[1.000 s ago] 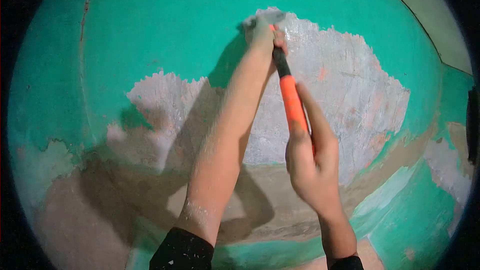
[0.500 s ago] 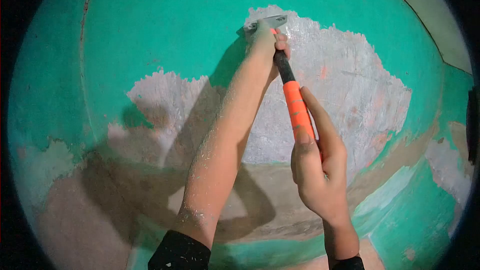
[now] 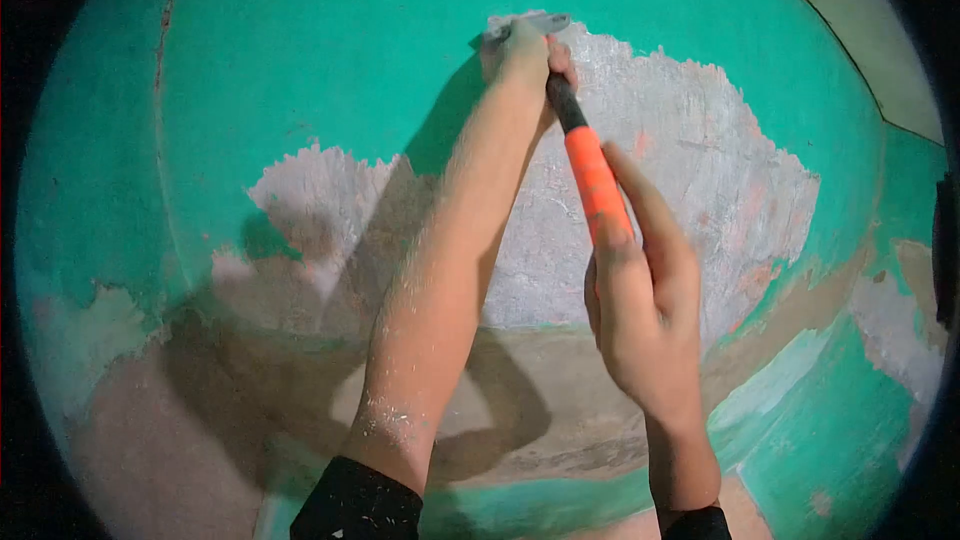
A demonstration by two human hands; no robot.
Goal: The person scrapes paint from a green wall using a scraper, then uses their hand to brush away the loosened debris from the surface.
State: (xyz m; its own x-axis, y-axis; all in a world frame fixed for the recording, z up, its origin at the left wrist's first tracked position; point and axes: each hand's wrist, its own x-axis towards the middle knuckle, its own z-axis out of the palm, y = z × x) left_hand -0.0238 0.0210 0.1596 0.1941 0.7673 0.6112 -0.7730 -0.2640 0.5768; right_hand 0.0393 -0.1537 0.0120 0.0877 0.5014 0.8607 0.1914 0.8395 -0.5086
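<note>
A long-handled scraper [image 3: 596, 178] with a black shaft and an orange grip slants up the wall. Its wide metal blade [image 3: 556, 22] lies at the upper edge of a bare grey patch [image 3: 690, 160], where the green paint [image 3: 340, 30] begins. My left hand [image 3: 535, 52] is closed around the scraper close behind the blade, and hides part of it. Lower down, my right hand [image 3: 645, 310] wraps the orange grip, index finger stretched along its side. Pale paint flakes cling to my left forearm [image 3: 430, 290].
Below the grey patch runs a brown bare band [image 3: 560, 390], with more green paint under it. A vertical crack [image 3: 162, 50] marks the wall at the left. Pale panels [image 3: 860, 30] meet the green at the upper right. My arms cast shadows on the wall.
The scraper and both hands have shifted slightly; the blade has slid a little upward to the patch's top edge. Both hands keep their hold.
</note>
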